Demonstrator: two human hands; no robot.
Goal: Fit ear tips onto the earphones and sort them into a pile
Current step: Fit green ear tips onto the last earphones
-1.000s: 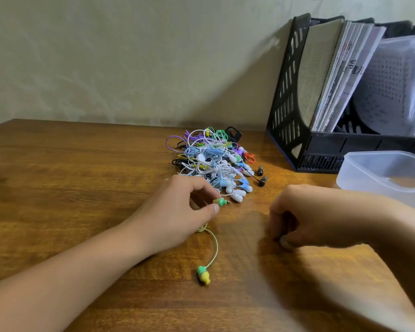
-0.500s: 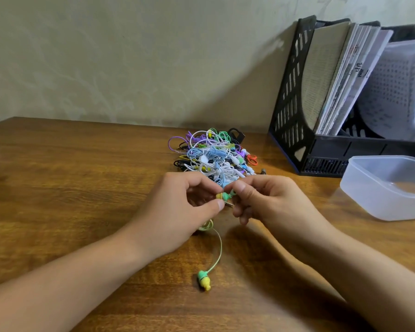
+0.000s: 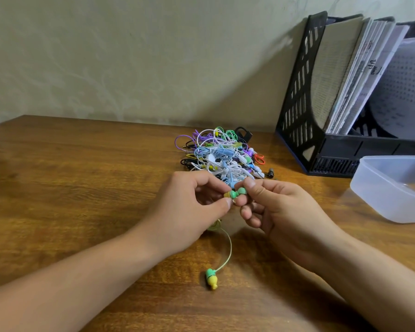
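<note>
Pinching grip on both sides: the left hand (image 3: 189, 207) is holding a green-and-yellow earbud (image 3: 231, 194) between thumb and forefinger, and the right hand (image 3: 277, 207) is pinching a green ear tip (image 3: 242, 190) between thumb and forefinger, pressing it against the bud's end; both hands are meeting just above the worktop (image 3: 70, 188), in front of the pile of earphones (image 3: 222, 154).

A pale green cable (image 3: 228, 255) is trailing down from under the left hand and curving toward the person, ending in the second earbud (image 3: 211, 279), which is lying on the wood between the two forearms, green at the cable end and yellow at the other; a small coil of the same cable is showing under the left palm.

That pile is sitting directly behind the hands, a tangle of white, blue, purple, green, black and orange cords, and the fingertips are partly covering its near edge; a dark bud (image 3: 271, 172) is lying at its right side.

Further right, a black file holder (image 3: 304, 97) is standing against the wall (image 3: 130, 56), holding upright books and papers (image 3: 359, 75); in front of it, near the right forearm, a translucent plastic tub (image 3: 379, 195) is resting on the wood, and whether it is holding anything I cannot tell.
</note>
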